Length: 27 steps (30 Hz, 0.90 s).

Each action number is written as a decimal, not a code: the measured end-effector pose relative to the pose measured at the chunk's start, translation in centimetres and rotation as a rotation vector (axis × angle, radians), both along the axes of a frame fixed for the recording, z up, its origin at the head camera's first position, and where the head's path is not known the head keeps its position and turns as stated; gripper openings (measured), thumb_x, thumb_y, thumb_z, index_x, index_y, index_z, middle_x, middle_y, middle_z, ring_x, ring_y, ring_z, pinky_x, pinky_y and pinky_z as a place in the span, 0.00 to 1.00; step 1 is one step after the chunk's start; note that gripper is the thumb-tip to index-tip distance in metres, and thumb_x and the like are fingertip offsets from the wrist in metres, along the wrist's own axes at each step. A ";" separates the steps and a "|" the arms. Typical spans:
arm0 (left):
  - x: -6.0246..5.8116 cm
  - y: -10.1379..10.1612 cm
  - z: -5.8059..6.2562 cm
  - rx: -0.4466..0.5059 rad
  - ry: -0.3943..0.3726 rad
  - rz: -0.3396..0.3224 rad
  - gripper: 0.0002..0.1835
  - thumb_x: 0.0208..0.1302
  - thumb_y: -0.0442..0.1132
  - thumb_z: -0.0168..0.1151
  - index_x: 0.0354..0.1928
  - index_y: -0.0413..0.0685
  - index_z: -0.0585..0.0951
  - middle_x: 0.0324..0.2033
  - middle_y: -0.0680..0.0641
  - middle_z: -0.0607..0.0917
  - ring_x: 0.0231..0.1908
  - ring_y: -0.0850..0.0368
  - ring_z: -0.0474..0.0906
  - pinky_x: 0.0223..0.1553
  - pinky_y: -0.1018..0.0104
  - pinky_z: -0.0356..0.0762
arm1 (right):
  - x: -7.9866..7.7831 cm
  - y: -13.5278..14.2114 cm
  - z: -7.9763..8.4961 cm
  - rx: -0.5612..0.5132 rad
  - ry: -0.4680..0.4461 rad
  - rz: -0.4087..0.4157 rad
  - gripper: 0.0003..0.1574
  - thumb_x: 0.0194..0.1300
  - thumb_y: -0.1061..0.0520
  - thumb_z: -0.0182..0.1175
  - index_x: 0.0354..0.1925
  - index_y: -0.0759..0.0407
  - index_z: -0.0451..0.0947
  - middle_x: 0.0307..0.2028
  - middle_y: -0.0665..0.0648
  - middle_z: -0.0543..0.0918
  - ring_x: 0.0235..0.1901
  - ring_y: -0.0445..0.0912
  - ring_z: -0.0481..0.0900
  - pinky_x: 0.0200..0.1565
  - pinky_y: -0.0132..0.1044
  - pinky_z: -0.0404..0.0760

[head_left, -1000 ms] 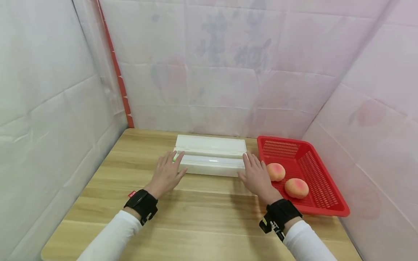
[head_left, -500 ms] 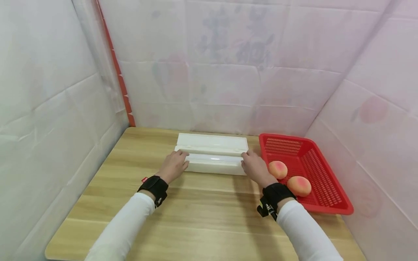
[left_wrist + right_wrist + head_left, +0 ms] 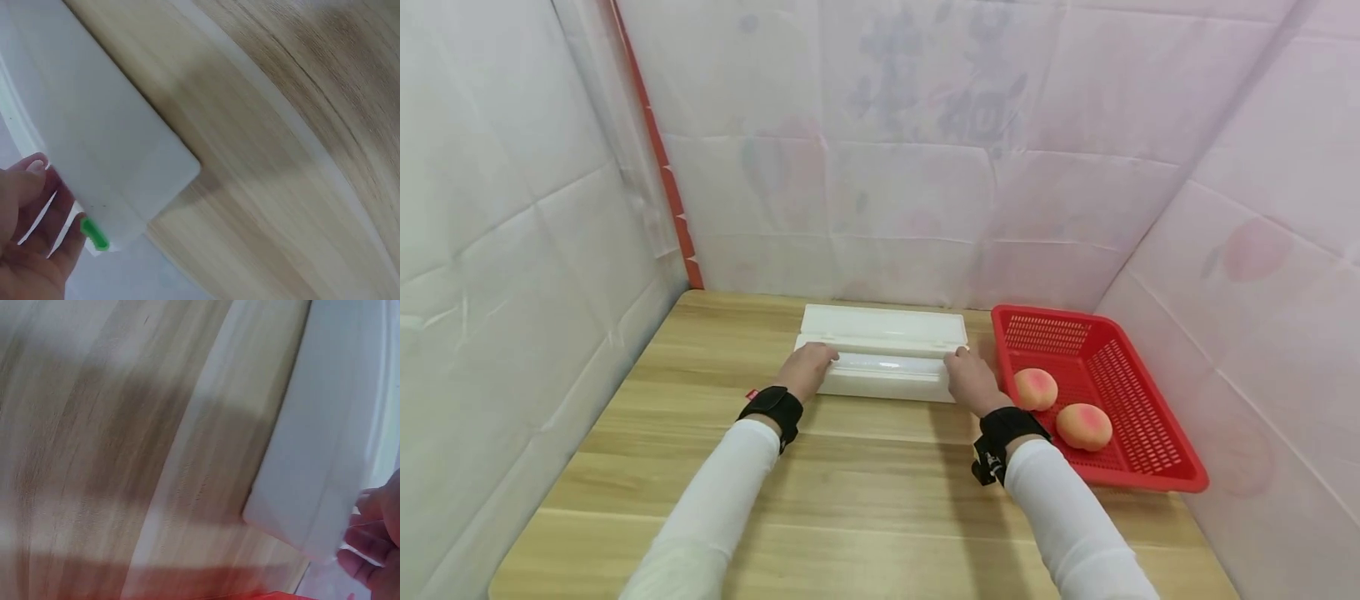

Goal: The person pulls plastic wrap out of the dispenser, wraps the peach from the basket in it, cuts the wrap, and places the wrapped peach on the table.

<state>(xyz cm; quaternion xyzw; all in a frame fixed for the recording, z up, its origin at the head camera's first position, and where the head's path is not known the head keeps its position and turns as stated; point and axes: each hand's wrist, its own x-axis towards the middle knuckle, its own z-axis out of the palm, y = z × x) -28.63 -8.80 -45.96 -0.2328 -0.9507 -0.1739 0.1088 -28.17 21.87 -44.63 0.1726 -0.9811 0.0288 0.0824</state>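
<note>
A white cling film dispenser (image 3: 886,387) sits at the back middle of the table, its lid (image 3: 883,322) tipped back. Inside it lies a shiny roll of cling film (image 3: 887,363). My left hand (image 3: 806,370) is at the roll's left end, thumb and forefinger pinching at the film's edge. Near those fingers, the left wrist view shows a green tab (image 3: 94,234) on the dispenser's end. At the opposite end my right hand (image 3: 972,382) pinches with curled fingers. The clear film between the fingertips barely shows.
To the right of the dispenser stands a red plastic basket (image 3: 1156,400) holding two peaches (image 3: 1084,427). White sheeting (image 3: 895,225) walls in the table (image 3: 865,500) at the back and both sides. A small red tag (image 3: 752,394) shows beside the left wristband.
Both hands, spread with straight fingers over the dispenser's ends a second ago, have curled their fingers at the film and drawn slightly inward. Dispenser and basket stay put.
</note>
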 end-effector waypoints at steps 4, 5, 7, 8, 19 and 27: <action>-0.5 0.1 -0.2 -0.006 -0.020 0.019 0.14 0.57 0.18 0.62 0.41 0.37 0.87 0.41 0.39 0.88 0.45 0.45 0.85 0.48 0.57 0.83 | -0.4 0.2 -0.7 -0.029 0.056 -0.003 0.03 0.57 0.72 0.61 0.32 0.69 0.78 0.31 0.68 0.78 0.28 0.60 0.77 0.29 0.51 0.81; -0.5 0.1 -0.3 -0.007 -0.018 0.024 0.13 0.58 0.18 0.61 0.41 0.37 0.86 0.41 0.38 0.88 0.45 0.45 0.85 0.48 0.57 0.83 | -0.5 0.2 -0.9 -0.034 0.069 -0.004 0.03 0.57 0.72 0.61 0.32 0.69 0.79 0.31 0.68 0.78 0.27 0.59 0.77 0.29 0.50 0.81; -0.7 0.1 -0.5 0.000 0.003 0.031 0.12 0.60 0.19 0.60 0.41 0.36 0.86 0.39 0.37 0.87 0.43 0.43 0.84 0.47 0.56 0.83 | -0.7 0.3 -1.2 -0.044 0.089 -0.004 0.03 0.58 0.72 0.61 0.33 0.70 0.78 0.31 0.68 0.78 0.27 0.59 0.77 0.29 0.50 0.81; -0.7 0.0 -0.6 0.005 0.009 0.037 0.11 0.60 0.19 0.59 0.41 0.36 0.85 0.38 0.37 0.86 0.42 0.41 0.83 0.46 0.56 0.83 | -0.8 0.3 -1.3 -0.049 0.091 -0.007 0.03 0.58 0.72 0.61 0.33 0.70 0.78 0.31 0.68 0.78 0.27 0.59 0.77 0.29 0.50 0.81; -1.4 0.2 -0.6 -0.026 0.173 0.044 0.05 0.66 0.26 0.59 0.42 0.36 0.82 0.37 0.35 0.79 0.38 0.42 0.75 0.39 0.58 0.80 | -1.7 0.4 -1.4 -0.161 0.094 -0.091 0.04 0.64 0.71 0.55 0.39 0.73 0.74 0.34 0.71 0.79 0.29 0.63 0.79 0.30 0.55 0.83; -1.3 0.3 -0.8 -0.040 0.129 0.079 0.01 0.63 0.30 0.64 0.35 0.40 0.83 0.33 0.39 0.84 0.35 0.41 0.81 0.35 0.52 0.82 | -1.7 0.1 -1.0 -0.194 0.050 -0.132 0.03 0.66 0.70 0.53 0.37 0.72 0.73 0.33 0.71 0.80 0.29 0.65 0.81 0.30 0.56 0.83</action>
